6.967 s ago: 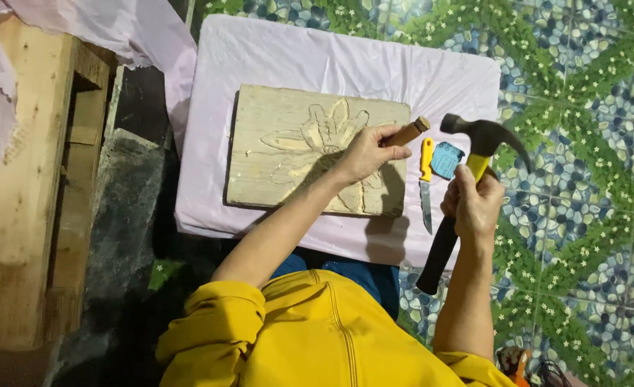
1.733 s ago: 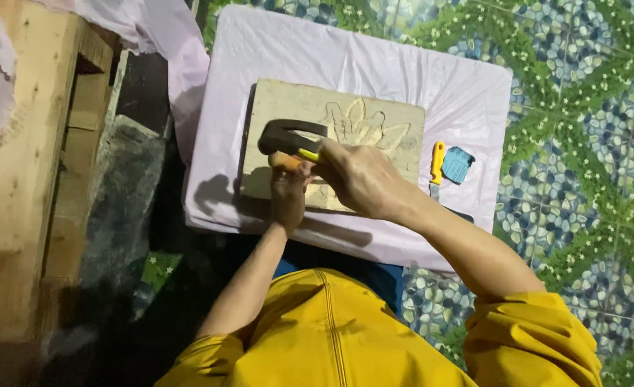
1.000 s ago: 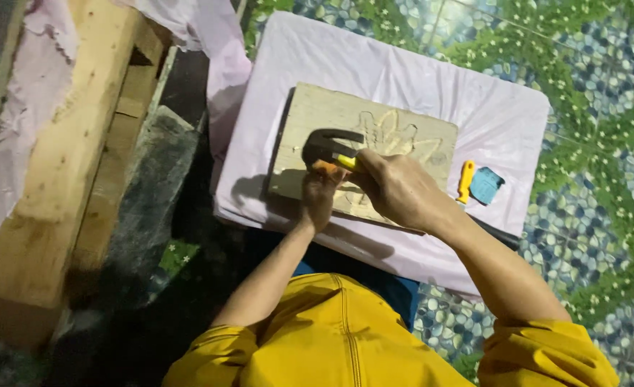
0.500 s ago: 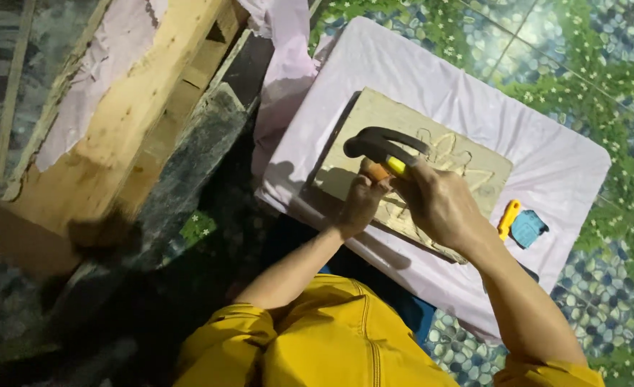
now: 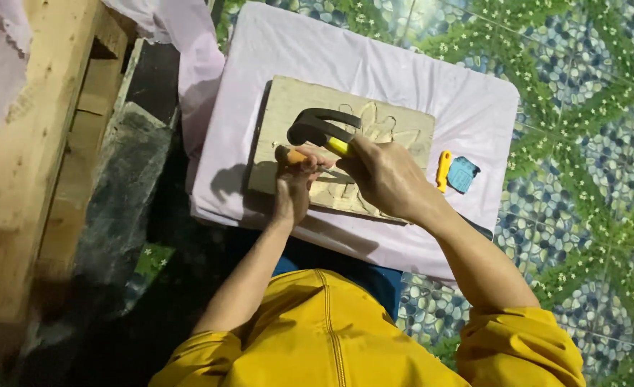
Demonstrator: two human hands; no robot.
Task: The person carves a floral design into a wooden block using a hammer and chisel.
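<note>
Wooden-handled chisel (image 5: 290,155), left of frame centre, lies nearly level over the carved wooden panel (image 5: 403,129); its long axis runs left to right, blade end pointing right, hidden by fingers. Left hand (image 5: 293,188) is closed around it. Right hand (image 5: 385,175), wrapped on the claw hammer (image 5: 320,127), holds the head just above the chisel's butt.

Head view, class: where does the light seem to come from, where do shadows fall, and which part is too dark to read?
Head view: the left hand and hammer cast shadows leftward onto the carved wooden board and pale cloth, so light seems to come from the right; the area under the cloth's near edge is too dark to read.
</note>
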